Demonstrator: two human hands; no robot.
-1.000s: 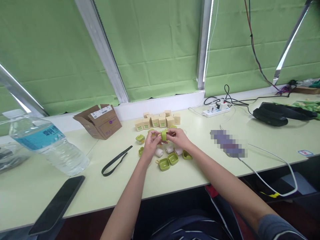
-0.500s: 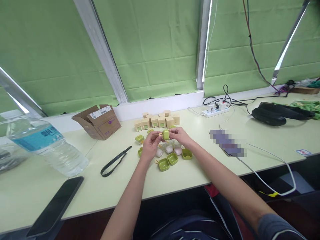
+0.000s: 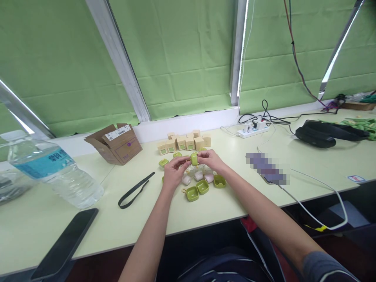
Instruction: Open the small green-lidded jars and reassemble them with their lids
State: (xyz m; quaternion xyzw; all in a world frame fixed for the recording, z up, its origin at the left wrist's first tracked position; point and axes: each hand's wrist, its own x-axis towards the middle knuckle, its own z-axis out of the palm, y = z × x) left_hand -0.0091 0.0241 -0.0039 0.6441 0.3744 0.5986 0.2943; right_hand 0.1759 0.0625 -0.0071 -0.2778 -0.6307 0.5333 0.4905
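one green case (image 3: 194, 159) is pinched by left hand (image 3: 174, 171) and right hand (image 3: 210, 159). an open case (image 3: 192, 198) lies nearby.

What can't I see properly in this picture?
In the head view:
Inside the green case: hidden by its walls, left hand and right hand.
Pixelated thing: covered by blurred squares.
Deep inside the cardboard box: hidden by its walls.
Clear bag: cut off by the left edge.

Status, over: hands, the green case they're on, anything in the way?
Left hand and right hand: both on green case. Held above table. Pale pieces and open case close by; nothing visibly blocking.
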